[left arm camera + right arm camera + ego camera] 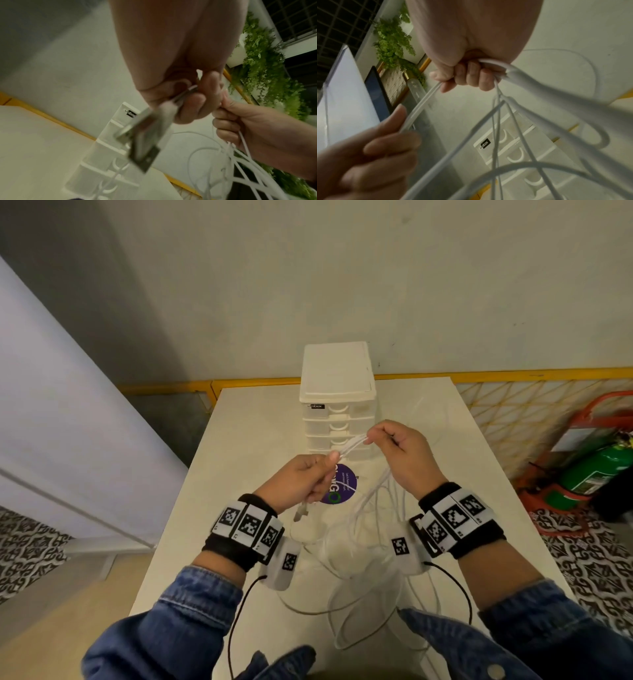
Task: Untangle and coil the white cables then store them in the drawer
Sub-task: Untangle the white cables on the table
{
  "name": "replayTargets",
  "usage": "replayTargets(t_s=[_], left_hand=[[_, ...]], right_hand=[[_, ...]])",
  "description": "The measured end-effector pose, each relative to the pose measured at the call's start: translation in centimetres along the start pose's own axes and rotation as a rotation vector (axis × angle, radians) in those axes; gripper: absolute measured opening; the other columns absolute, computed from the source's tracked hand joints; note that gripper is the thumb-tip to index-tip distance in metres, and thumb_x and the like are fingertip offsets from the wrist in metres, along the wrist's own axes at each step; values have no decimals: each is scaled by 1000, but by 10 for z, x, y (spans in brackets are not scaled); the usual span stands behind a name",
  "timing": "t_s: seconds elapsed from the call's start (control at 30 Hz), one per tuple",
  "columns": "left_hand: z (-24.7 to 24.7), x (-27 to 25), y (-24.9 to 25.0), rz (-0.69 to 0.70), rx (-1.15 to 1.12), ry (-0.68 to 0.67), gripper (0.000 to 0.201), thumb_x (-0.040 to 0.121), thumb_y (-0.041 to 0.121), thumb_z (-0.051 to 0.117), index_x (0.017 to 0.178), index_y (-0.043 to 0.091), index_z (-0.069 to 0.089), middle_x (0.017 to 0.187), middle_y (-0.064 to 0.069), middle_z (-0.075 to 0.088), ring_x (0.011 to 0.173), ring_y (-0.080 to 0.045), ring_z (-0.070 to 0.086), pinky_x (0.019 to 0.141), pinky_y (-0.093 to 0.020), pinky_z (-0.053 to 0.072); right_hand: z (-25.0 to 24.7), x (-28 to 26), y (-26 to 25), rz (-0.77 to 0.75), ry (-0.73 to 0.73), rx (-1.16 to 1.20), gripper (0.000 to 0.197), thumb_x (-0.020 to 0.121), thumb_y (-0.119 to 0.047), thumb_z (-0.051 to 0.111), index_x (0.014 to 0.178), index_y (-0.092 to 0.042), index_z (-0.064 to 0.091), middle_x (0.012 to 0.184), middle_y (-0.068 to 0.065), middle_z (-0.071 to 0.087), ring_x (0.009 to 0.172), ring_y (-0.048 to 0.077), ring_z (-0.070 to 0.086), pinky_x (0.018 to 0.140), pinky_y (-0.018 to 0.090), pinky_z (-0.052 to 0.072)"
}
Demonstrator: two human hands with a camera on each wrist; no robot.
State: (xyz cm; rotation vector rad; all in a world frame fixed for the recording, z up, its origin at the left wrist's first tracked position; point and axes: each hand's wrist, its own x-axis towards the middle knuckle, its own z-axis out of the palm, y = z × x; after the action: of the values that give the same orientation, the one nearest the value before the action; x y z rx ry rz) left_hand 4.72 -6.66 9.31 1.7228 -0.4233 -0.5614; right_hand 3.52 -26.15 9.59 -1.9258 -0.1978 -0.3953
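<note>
Both hands are raised over the white table, holding white cables. My left hand grips a cable near its end, and a metal USB plug hangs below the fist. My right hand pinches the same strands a short way to the right and holds several loops that hang down to the table. The rest of the cables lie in a loose tangle between my wrists. A white drawer unit stands behind the hands, with all its drawers closed.
A round purple sticker lies on the table under my hands. A green cylinder in an orange stand sits on the floor at the right. A yellow-framed mesh barrier runs behind the table, and a white wall panel stands at the left.
</note>
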Motion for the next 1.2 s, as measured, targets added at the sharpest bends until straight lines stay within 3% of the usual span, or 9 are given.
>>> replayTargets(t_s=[0.3, 0.43, 0.5, 0.6, 0.73, 0.9, 1.0, 1.13, 1.2], left_hand=[[-5, -7, 11, -45, 69, -184, 53, 92, 54, 34, 59, 13, 38, 49, 1, 29, 43, -14, 26, 45, -20, 28], [0, -13, 30, 88, -344, -304, 45, 90, 52, 44, 63, 16, 48, 45, 9, 30, 38, -7, 22, 40, -17, 20], [6, -9, 43, 156, -541, -345, 37, 90, 48, 45, 68, 18, 52, 45, 12, 33, 37, -5, 20, 38, -17, 20], [11, -2, 62, 250, -769, -336, 38, 94, 40, 31, 74, 15, 52, 45, 10, 28, 38, -8, 16, 36, -18, 22], [3, 0, 90, 387, -956, -206, 42, 99, 37, 19, 81, 13, 49, 43, 10, 31, 37, -7, 18, 38, -17, 24], [-9, 9, 97, 536, -1035, 141, 38, 103, 33, 20, 83, 14, 46, 49, 8, 37, 43, -7, 32, 48, -19, 33], [-23, 16, 88, 610, -974, 400, 33, 103, 27, 22, 82, 13, 44, 55, 6, 40, 50, -10, 36, 57, -23, 36], [-44, 21, 69, 602, -613, 710, 27, 103, 17, 25, 84, 14, 44, 63, 3, 41, 56, -10, 40, 59, -23, 38], [-47, 22, 58, 528, -291, 784, 27, 102, 16, 25, 84, 16, 45, 67, 2, 41, 59, -10, 40, 57, -20, 39]], right_hand=[[2, 0, 2, -93, 150, 80, 11, 87, -21, 53, 85, -17, 63, 82, -10, 64, 81, -4, 58, 79, 12, 44], [14, -4, 6, -117, 57, 14, 25, 91, -39, 40, 92, -22, 58, 75, -7, 60, 71, 4, 56, 68, 19, 45], [27, -9, 10, -57, -42, -41, 28, 92, -44, 34, 96, -24, 53, 68, 3, 58, 61, 15, 53, 60, 32, 44], [46, -15, 9, 49, -170, -60, 20, 96, -26, 40, 105, -14, 53, 79, 17, 66, 69, 28, 62, 65, 39, 48], [60, -30, 22, 158, -355, -109, 30, 93, -17, 48, 64, -14, 56, 60, -7, 56, 56, 0, 51, 62, 14, 38], [62, -42, 33, 163, -389, -114, 9, 94, -15, 47, 92, -9, 53, 72, 11, 62, 62, 14, 55, 61, 11, 40], [60, -46, 35, 99, -332, -178, 14, 95, -22, 45, 98, -10, 52, 63, -1, 55, 54, 16, 52, 59, 25, 42], [52, -48, 36, -47, -313, -255, 25, 95, -37, 43, 102, -16, 55, 73, 4, 63, 65, 20, 57, 61, 33, 45], [47, -48, 33, -132, -281, -258, 28, 93, -39, 42, 101, -18, 59, 75, 3, 66, 65, 13, 58, 61, 31, 48]])
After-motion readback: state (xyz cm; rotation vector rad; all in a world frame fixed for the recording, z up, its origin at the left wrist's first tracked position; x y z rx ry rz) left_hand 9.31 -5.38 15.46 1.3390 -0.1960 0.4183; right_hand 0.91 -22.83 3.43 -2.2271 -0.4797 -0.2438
